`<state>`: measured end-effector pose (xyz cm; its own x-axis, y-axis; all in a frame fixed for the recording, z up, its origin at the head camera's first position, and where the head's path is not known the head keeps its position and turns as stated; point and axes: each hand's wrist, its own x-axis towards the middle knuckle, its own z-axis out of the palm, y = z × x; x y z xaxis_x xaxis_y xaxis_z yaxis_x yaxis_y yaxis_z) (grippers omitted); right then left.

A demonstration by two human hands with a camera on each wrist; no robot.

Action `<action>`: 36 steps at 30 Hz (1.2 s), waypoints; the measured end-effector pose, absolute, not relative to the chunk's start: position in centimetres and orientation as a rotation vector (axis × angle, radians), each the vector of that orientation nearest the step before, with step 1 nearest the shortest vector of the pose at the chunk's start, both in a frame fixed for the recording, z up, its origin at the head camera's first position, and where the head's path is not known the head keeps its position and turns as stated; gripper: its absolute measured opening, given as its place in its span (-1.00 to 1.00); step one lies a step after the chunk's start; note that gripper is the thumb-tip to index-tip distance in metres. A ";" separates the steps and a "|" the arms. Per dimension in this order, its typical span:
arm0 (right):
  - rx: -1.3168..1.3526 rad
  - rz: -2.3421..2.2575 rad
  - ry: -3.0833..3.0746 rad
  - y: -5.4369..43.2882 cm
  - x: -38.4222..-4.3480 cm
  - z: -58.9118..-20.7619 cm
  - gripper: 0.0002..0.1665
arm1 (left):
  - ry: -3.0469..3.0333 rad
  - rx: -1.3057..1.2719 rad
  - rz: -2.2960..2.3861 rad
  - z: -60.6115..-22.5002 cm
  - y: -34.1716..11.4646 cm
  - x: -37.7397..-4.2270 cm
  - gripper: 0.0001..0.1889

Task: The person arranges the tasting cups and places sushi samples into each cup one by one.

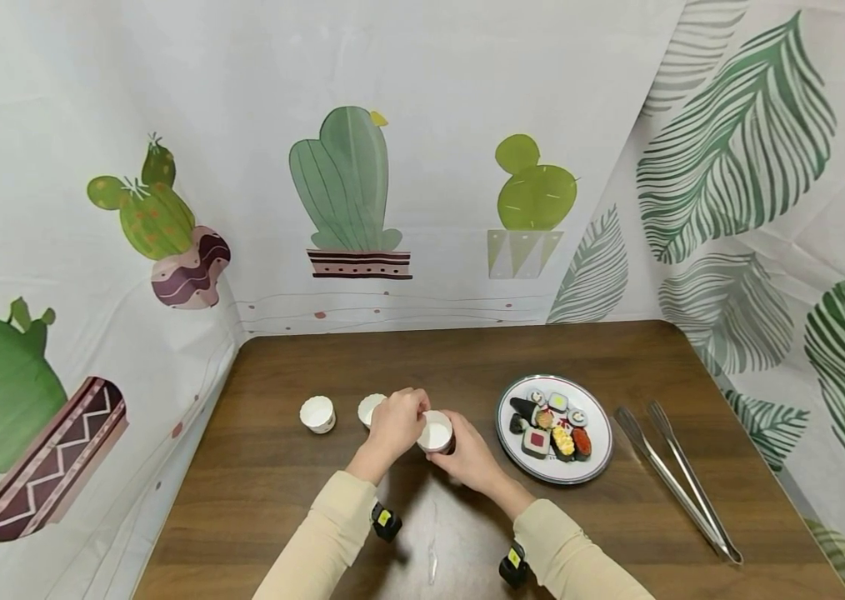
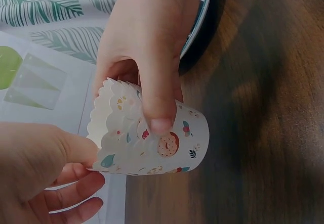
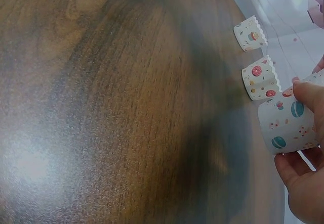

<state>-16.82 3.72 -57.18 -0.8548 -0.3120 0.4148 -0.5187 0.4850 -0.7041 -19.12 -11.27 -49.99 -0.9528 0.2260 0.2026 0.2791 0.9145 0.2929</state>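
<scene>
Several paper baking cups [image 1: 435, 433], nested in a stack with scalloped rims and printed sweets, are held above the table between both hands. My right hand [image 1: 471, 457] grips the stack round its side, thumb across the print in the left wrist view. With thumb and forefinger my left hand [image 2: 43, 168] pinches the rim at the stack's open end; its other fingers are loosely bent. To the left stand two single baking cups: one cup [image 1: 317, 415] apart, the other cup [image 1: 369, 407] partly hidden behind my left hand in the head view.
Right of the hands is a white plate [image 1: 588, 468] with a dark rim, bearing several pieces of sushi [image 1: 562, 442]. Metal tongs [image 1: 681, 479] lie spread beside it, near the right side of the wooden table [image 1: 257, 517]. A printed curtain [image 1: 452, 83] hangs behind.
</scene>
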 end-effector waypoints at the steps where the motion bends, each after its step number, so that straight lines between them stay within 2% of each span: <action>1: 0.705 1.314 -2.509 3.7 -16.8 -57.2 -0.27 | -2.911 -0.389 -0.483 -50.0 -11.2 -19.1 -0.86; 9: 0.595 1.388 -2.655 3.7 -17.0 -56.9 -0.21 | -2.899 -0.407 -0.480 -49.5 -11.0 -19.2 -0.86; 36: 0.568 1.433 -2.687 4.4 -16.6 -57.0 -0.23 | -2.794 -0.445 -0.540 -46.6 -11.3 -19.3 -0.85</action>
<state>-16.58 4.40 -57.04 -0.9319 -0.2978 0.2072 -0.3380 0.5050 -0.7942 -19.28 -11.31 -46.63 -0.9192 0.2461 0.3074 0.3429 0.8841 0.3175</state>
